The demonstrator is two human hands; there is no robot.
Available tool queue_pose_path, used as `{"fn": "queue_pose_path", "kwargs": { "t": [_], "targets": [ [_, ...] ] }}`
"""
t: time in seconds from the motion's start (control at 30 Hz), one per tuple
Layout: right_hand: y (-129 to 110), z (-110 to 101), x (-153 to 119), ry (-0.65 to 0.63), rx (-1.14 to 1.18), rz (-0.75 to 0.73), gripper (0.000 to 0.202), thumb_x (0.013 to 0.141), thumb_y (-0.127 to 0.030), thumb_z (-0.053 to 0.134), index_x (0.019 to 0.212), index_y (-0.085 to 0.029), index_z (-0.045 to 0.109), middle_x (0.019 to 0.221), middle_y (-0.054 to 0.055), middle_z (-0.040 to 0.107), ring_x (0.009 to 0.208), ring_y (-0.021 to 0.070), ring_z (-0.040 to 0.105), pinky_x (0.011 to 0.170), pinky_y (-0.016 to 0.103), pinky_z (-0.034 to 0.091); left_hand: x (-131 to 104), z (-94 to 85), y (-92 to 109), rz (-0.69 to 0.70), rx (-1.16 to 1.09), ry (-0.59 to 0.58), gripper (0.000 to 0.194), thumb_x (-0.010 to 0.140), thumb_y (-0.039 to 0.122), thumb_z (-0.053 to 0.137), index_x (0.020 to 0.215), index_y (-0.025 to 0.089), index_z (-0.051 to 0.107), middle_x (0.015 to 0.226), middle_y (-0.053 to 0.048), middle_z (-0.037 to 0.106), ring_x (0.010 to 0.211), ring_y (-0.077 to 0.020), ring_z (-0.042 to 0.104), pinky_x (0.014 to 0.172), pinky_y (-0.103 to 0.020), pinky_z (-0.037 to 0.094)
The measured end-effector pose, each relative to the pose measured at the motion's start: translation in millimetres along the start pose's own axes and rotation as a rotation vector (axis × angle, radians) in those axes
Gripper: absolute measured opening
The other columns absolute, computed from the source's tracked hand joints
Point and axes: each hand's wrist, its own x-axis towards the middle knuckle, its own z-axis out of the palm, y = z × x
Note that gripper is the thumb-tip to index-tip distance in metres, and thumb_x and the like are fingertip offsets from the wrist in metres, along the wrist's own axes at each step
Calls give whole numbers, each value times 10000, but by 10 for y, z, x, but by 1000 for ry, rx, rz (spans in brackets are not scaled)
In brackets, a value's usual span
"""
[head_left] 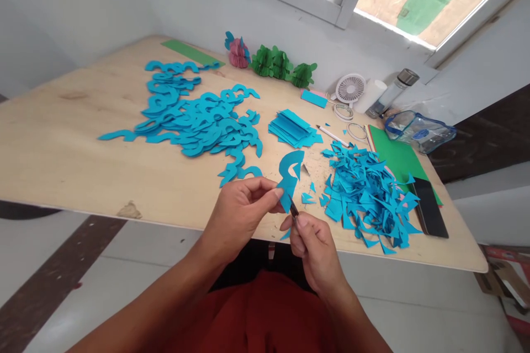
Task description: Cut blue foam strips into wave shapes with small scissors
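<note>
Between the thumb and fingers of my left hand (248,207) is a piece of blue paper (290,174), partly cut into a curved shape. My right hand (314,242) is closed around scissors (293,208), whose dark blades meet the lower edge of the paper; their handles are mostly hidden in my fingers. Left of my hands lies a spread heap of wavy blue paper cutouts (202,121). To the right is a pile of blue paper scraps (368,193). A stack of folded blue paper pieces (293,128) rests just beyond the held piece.
Along the wall stand green paper pom-poms (273,62), a pink one (239,54), a small fan (350,89) and a bottle (393,94). Tape rolls (343,112), a white pen (332,135), a clear pouch (420,131), green sheets (399,157) and a phone (430,209) occupy the table's right side.
</note>
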Motion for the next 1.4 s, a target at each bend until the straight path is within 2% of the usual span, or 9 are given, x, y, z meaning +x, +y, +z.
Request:
{"fn": "queue_pose_path", "kwargs": {
  "t": [0.4,0.63,0.87,1.1,1.4],
  "targets": [
    [25,-4,22,3,9,-21,389,880,-503,586,742,-149,672,467,-90,276,436,71,186,412,218,154,23,-6,32,-36,-11,-31,143,720,251,666,582,211,668,513,36,640,557,-145,622,604,-250,512],
    [59,-35,22,18,-30,-28,402,879,-505,586,730,-143,677,467,-85,285,434,70,219,411,211,174,27,-11,19,-42,33,-45,164,734,239,653,573,212,669,506,39,638,546,-131,607,591,-236,480],
    [104,-37,-1,48,-60,-34,412,878,-510,578,706,-147,669,473,-85,285,437,74,236,417,207,229,25,-5,13,-93,-21,-49,134,705,247,675,577,207,679,513,31,634,542,-135,599,578,-240,481],
    [60,-57,-21,46,-131,-65,382,900,-483,557,733,-159,672,499,-75,308,459,83,265,435,211,260,15,10,13,-118,-80,-61,146,690,235,680,545,210,677,503,37,620,538,-123,588,574,-225,485],
    [-14,-40,-54,70,-238,-78,392,909,-493,533,735,-164,657,523,-71,306,463,81,257,444,220,233,-2,23,13,-109,-19,-59,165,722,250,674,561,215,672,522,22,642,571,-145,611,603,-248,486]
  ]
}}
